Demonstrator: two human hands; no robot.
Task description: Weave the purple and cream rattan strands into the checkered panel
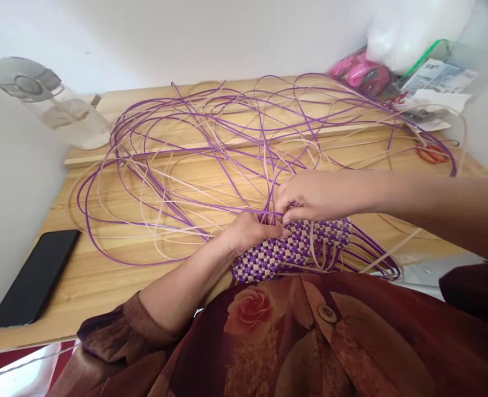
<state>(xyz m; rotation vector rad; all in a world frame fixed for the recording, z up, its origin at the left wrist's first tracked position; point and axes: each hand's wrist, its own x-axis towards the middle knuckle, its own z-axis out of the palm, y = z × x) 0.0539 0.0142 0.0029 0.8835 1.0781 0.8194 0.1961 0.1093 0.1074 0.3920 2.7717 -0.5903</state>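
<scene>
A woven panel [264, 258] in purple and beige checks rests against my body at the table's front edge. Long purple and beige strands [210, 149] fan out from its far edge in loose loops over the table. My left hand [254, 231] grips the panel's upper edge, thumb on the weave. Right beside it, my right hand [295, 198] is closed in a pinch at the same edge, where the strands leave the weave. Its fingertips partly hide which strand lies between them. More strands [371, 253] hang in a curve from the panel's right side.
A black phone [35, 278] lies at the left front. Behind it stands a clear bottle [74, 118] with a grey lid. Orange-handled scissors [432, 153], a pink item in plastic [362, 71] and papers [438, 80] are at the right. A raised wooden ledge [103, 157] runs along the back.
</scene>
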